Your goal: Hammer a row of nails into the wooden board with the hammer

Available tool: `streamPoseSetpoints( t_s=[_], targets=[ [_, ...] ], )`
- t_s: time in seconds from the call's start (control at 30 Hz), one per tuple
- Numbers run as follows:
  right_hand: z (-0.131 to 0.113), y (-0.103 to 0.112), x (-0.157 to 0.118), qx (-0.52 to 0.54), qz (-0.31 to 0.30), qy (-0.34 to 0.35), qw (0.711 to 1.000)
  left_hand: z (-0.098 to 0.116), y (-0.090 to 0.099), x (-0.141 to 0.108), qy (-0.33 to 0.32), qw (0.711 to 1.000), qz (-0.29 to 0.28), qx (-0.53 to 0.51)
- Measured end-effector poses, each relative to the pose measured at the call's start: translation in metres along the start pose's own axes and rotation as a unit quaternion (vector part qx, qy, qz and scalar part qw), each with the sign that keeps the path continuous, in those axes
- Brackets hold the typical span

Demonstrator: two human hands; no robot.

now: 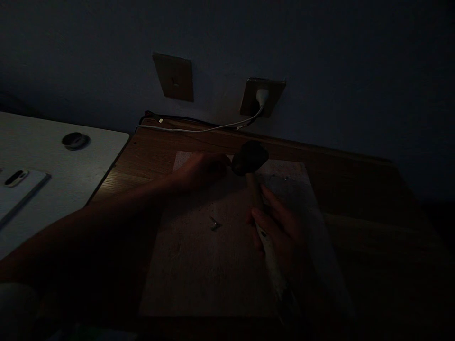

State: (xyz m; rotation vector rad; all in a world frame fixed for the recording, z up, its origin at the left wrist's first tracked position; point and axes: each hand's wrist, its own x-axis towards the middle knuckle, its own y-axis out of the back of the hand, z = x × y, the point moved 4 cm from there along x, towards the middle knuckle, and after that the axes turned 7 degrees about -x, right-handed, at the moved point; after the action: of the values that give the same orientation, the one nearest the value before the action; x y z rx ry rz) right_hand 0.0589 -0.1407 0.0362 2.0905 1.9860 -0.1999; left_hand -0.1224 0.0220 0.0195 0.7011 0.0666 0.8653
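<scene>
In dim light, my right hand is wrapped round the light handle of a hammer, whose dark head points away from me above a pale board. My left hand is at the board's far left part, its fingers curled near the left side of the hammer head. Whatever those fingertips hold, if anything, is too dark to make out. A few small metal pieces lie on the board between the hands. Another tiny shiny piece is at the board's far right.
The board rests on a wooden table. To the left, a white surface bears a phone and a round dark object. Behind, a white cable runs to a plug in the wall outlet.
</scene>
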Motion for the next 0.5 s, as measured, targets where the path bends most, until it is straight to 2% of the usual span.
streamPoseSetpoints(
  t_s=[0.17, 0.5],
  targets=[
    [0.004, -0.013, 0.004, -0.01, 0.021, 0.013, 1.0, -0.001, -0.001, 0.001, 0.008, 0.999, -0.007, -0.051],
    [0.005, -0.017, 0.002, -0.019, 0.023, -0.008, 1.0, -0.008, -0.003, 0.0, 0.0, 0.999, -0.001, -0.053]
  ],
)
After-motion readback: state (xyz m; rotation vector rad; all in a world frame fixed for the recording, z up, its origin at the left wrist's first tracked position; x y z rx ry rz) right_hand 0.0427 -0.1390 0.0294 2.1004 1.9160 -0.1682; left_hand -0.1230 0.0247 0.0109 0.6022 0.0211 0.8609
